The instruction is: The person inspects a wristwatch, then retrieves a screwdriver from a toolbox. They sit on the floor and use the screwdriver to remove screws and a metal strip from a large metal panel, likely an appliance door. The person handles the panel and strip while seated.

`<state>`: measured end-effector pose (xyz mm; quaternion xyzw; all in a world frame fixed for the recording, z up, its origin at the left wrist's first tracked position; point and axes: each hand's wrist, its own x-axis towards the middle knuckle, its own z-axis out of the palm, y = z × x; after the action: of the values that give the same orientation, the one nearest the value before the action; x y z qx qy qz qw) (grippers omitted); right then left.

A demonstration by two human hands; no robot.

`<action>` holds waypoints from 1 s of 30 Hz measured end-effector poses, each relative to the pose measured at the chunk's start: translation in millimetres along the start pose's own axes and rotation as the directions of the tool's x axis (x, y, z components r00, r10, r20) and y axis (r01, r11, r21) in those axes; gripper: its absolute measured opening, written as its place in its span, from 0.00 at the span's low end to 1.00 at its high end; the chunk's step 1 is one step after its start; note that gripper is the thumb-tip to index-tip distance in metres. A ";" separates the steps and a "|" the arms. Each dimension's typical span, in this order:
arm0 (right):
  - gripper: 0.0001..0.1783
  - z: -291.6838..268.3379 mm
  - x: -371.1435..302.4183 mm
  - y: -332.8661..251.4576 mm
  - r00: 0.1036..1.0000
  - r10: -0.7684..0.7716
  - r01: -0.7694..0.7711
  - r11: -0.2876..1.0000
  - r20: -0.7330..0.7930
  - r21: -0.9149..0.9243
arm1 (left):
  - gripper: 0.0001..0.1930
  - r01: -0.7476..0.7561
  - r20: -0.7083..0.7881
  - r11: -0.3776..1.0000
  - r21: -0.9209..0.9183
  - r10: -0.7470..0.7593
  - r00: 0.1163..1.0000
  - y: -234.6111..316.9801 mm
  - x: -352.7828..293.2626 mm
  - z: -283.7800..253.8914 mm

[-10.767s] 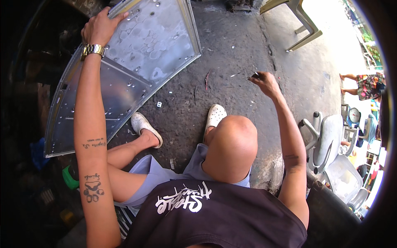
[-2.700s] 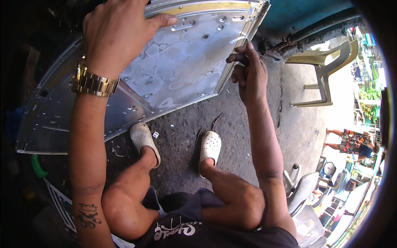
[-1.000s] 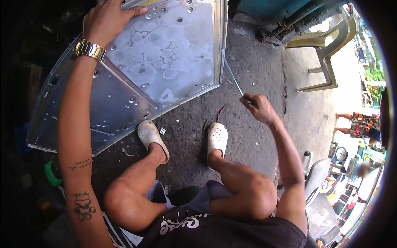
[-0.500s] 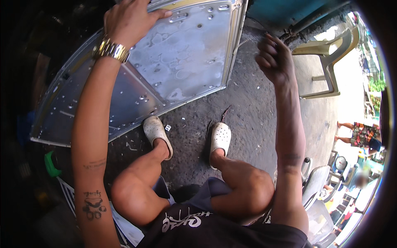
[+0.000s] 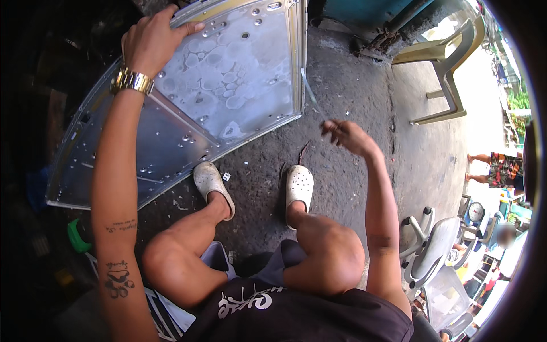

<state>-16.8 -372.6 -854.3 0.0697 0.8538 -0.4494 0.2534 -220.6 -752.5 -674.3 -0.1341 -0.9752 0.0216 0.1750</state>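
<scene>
A large silver-grey metal panel (image 5: 228, 85), with small holes and pale blotches on its face, stands tilted before my feet. My left hand (image 5: 151, 43) grips its upper edge, the thumb lying on the face. Out to the right of the panel, my right hand (image 5: 347, 135) is closed, its fingertips pinching a thin pale strip (image 5: 310, 94). That strip runs up from the fingers to the panel's right edge. What it is made of cannot be made out, and the right fingers are slightly blurred.
My white clogs (image 5: 299, 185) rest on the dark, rough floor, the left one near the panel's lower edge. Right of me are a beige plastic chair (image 5: 447, 74) and a grey office chair (image 5: 436, 251). Another person's patterned shorts (image 5: 506, 171) show farther right. Something green (image 5: 78, 236) lies left.
My right hand has come down and toward me, to the left, with the strip now plainly stretched from the panel's edge. My left hand keeps its hold; the whole view has shifted slightly.
</scene>
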 end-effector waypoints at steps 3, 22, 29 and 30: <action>0.35 -40.7 17.1 -30.4 0.912 -0.102 0.104 0.994 -0.397 -0.017 | 0.38 -0.025 -0.091 1.000 0.008 0.025 0.996 15.0 -10.8 -12.6; 0.14 9.6 98.0 -56.5 0.938 0.153 0.008 0.888 -0.311 0.460 | 0.20 -0.072 -0.153 0.963 -0.258 0.033 0.988 27.5 -28.1 -25.3; 0.15 42.3 93.3 -40.4 0.941 0.063 0.140 0.821 -0.331 0.554 | 0.22 -0.018 -0.069 0.975 -0.223 0.003 0.998 7.8 -3.5 -11.6; 0.16 54.2 82.7 -24.6 0.951 0.039 0.136 0.838 -0.305 0.529 | 0.23 -0.003 -0.039 0.974 -0.225 -0.006 0.999 3.9 2.3 -7.0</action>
<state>-76.5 -439.5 -902.6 0.1850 0.7211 -0.6632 0.0773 -219.2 -748.1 -667.3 -0.1527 -0.9678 -0.0917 0.1777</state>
